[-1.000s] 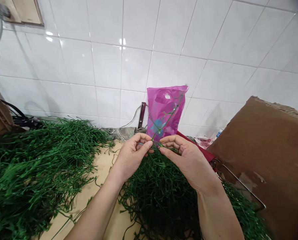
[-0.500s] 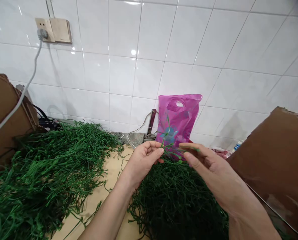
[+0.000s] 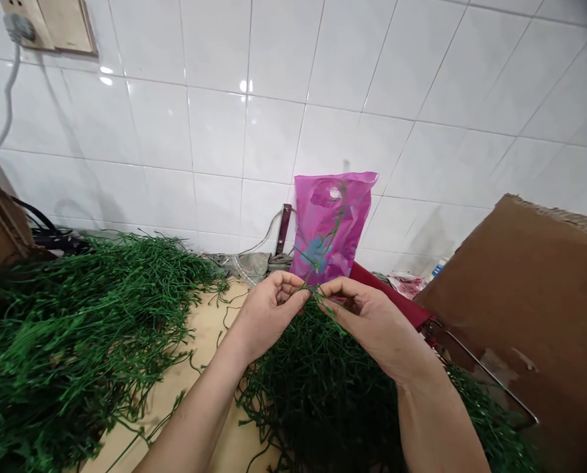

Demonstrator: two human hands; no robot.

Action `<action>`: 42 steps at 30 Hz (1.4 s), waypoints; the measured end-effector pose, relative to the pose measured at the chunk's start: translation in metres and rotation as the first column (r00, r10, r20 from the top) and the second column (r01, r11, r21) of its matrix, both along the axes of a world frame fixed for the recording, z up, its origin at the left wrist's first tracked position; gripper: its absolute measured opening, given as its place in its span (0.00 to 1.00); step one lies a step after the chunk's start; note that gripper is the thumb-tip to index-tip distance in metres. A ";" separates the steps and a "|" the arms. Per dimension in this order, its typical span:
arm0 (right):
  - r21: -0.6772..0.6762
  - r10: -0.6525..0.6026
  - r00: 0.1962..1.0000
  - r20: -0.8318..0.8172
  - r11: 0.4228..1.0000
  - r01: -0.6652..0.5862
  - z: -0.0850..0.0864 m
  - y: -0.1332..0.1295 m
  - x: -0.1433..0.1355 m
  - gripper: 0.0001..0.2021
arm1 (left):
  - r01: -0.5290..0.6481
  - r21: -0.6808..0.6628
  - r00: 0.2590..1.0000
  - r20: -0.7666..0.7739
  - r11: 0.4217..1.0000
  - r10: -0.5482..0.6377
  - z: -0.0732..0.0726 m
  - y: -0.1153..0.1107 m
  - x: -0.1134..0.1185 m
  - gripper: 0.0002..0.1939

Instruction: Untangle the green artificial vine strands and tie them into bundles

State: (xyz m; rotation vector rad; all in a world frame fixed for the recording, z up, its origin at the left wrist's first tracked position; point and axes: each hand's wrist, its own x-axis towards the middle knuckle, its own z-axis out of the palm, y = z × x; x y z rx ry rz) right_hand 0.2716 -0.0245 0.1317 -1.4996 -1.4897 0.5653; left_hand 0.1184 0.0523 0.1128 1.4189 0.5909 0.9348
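Note:
In the middle of the view my left hand (image 3: 273, 312) pinches a thin green plastic plant stem (image 3: 333, 230) between thumb and forefinger. The stem branches and rises in front of a purple bag. My right hand (image 3: 359, 312) is closed at the same stem, its thumb and fingertips close to those of my left hand. Small side shoots stick out between the two hands. Below them lies a dark green heap of similar stems (image 3: 332, 387). A second, larger pile of stems (image 3: 91, 328) spreads over the left side.
The purple bag (image 3: 303, 203) stands against the white tiled wall (image 3: 214, 131). Cardboard boxes flank the work surface (image 3: 209, 328), with a large brown box (image 3: 534, 309) at right. A bent metal rod (image 3: 495, 378) lies before it. A plugged-in cable (image 3: 7, 105) hangs at upper left.
My right hand has moved in to the left and closed on the stem near my left hand. The view has shifted somewhat to the right.

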 end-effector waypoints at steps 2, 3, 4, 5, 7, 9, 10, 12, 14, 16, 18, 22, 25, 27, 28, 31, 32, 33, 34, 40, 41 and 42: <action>-0.014 0.000 0.999 0.049 1.000 0.001 0.001 -0.002 0.002 0.11 | 0.004 0.009 1.000 -0.021 1.000 -0.003 -0.003 0.002 0.001 0.06; -0.018 -0.008 0.997 0.073 1.000 0.009 0.002 -0.004 0.003 0.11 | 0.008 0.021 1.000 -0.025 1.000 -0.007 -0.004 0.002 0.001 0.07; -0.019 -0.010 0.995 0.094 1.000 0.011 0.004 -0.006 0.005 0.11 | 0.013 0.037 1.000 -0.025 0.999 -0.012 -0.005 0.003 0.001 0.08; -0.020 -0.002 0.994 0.111 1.000 0.004 0.006 -0.008 0.006 0.11 | 0.022 0.055 1.000 -0.023 0.998 -0.021 -0.007 0.003 0.001 0.09; -0.016 0.036 0.991 0.131 0.999 -0.034 0.010 -0.011 0.008 0.12 | 0.061 0.093 0.998 -0.020 0.994 -0.059 -0.009 0.002 0.000 0.10; 0.015 0.043 0.993 0.107 0.999 -0.045 0.013 -0.014 0.008 0.15 | 0.111 0.129 0.994 -0.012 0.985 -0.111 -0.009 0.000 -0.001 0.10; 0.036 0.023 0.996 0.084 0.999 -0.026 0.014 -0.015 0.007 0.17 | 0.137 0.142 0.990 -0.004 0.980 -0.138 -0.009 -0.001 -0.001 0.10; 0.062 -0.037 0.997 0.062 0.998 0.033 0.015 -0.017 0.004 0.21 | 0.179 0.167 0.983 0.011 0.970 -0.183 -0.005 -0.004 -0.002 0.09; 0.033 -0.046 0.994 0.094 0.999 0.043 0.015 -0.017 0.000 0.21 | 0.209 0.183 0.977 0.010 0.961 -0.214 0.000 -0.008 -0.004 0.09; -0.011 0.005 0.992 0.124 1.000 -0.004 0.015 -0.017 -0.003 0.18 | 0.222 0.181 0.974 -0.006 0.958 -0.225 0.005 -0.013 -0.006 0.09; -0.013 0.059 0.993 0.102 0.998 -0.058 0.016 -0.016 -0.007 0.15 | 0.187 0.177 0.982 -0.055 0.966 -0.180 0.009 -0.018 -0.011 0.09; 0.072 0.100 0.983 0.154 0.991 -0.112 0.010 -0.019 -0.023 0.10 | -0.019 0.208 0.971 -0.230 0.978 0.068 0.010 -0.034 -0.034 0.09; 0.185 0.092 0.936 0.339 0.969 -0.162 -0.004 -0.028 -0.043 0.08 | -0.123 0.244 0.922 -0.331 0.962 0.202 0.000 -0.051 -0.059 0.09; 0.174 0.129 0.906 0.403 0.961 -0.215 -0.018 -0.034 -0.055 0.09 | -0.136 0.292 0.898 -0.368 0.947 0.242 -0.012 -0.065 -0.072 0.08; 0.141 0.155 0.904 0.398 0.964 -0.227 -0.027 -0.036 -0.059 0.10 | -0.127 0.307 0.895 -0.375 0.943 0.242 -0.019 -0.072 -0.077 0.08; 0.051 0.154 0.931 0.330 0.982 -0.181 -0.050 -0.032 -0.058 0.13 | -0.143 0.270 0.911 -0.339 0.952 0.233 -0.037 -0.091 -0.083 0.08; 0.051 0.108 0.941 0.320 0.990 -0.130 -0.056 -0.029 -0.050 0.13 | -0.159 0.252 0.915 -0.324 0.954 0.239 -0.041 -0.096 -0.084 0.08; 0.066 0.041 0.947 0.320 0.996 -0.065 -0.060 -0.026 -0.039 0.13 | -0.177 0.238 0.917 -0.313 0.955 0.248 -0.045 -0.102 -0.086 0.08; 0.092 -0.059 0.947 0.315 0.995 0.031 -0.062 -0.023 -0.025 0.12 | -0.185 0.228 0.917 -0.310 0.956 0.251 -0.049 -0.106 -0.089 0.09; 0.148 -0.293 0.866 0.405 0.956 0.254 -0.065 -0.033 0.041 0.09 | -0.148 -0.131 0.967 -0.225 0.980 0.116 -0.082 -0.114 -0.103 0.16; 0.152 -0.282 0.859 0.428 0.959 0.239 -0.068 -0.037 0.039 0.08 | -0.142 -0.182 0.974 -0.199 0.973 0.105 -0.090 -0.112 -0.103 0.17; 0.172 -0.274 0.850 0.450 0.961 0.219 -0.073 -0.040 0.034 0.08 | -0.138 -0.211 0.979 -0.177 0.968 0.101 -0.097 -0.109 -0.102 0.17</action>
